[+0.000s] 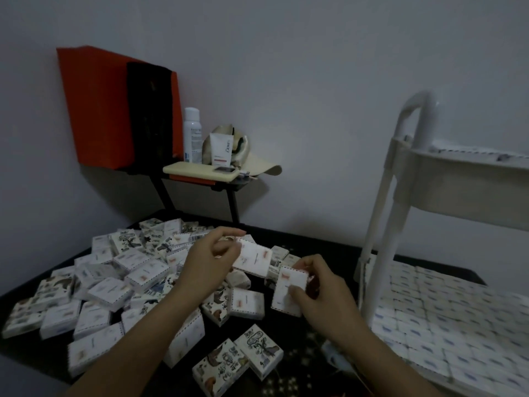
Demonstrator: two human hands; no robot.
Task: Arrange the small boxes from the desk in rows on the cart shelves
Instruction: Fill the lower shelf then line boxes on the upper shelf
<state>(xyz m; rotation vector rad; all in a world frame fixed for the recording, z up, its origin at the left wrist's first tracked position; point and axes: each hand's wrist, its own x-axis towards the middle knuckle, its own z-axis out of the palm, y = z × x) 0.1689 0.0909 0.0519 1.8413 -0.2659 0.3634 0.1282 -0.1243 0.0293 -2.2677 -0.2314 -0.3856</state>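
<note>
Several small white boxes (108, 285), some plain with a red mark and some with printed pictures, lie heaped on the dark desk (329, 247). My left hand (206, 262) grips one white box (253, 257) above the heap, held tilted. To its right, my right hand (320, 293) holds another white box (287, 290) upright by its edges. The white cart (406, 179) stands at the right. Its lower shelf (446, 322) is covered with boxes laid in tight rows. More boxes show on the upper shelf (469, 156).
A small black stand (232, 184) at the back carries a spray can (192, 136), a white tube (221, 150), a cap and a phone. An orange and black bag (114, 107) sits by the wall on the left. The cart's white posts (380, 233) rise close to my right hand.
</note>
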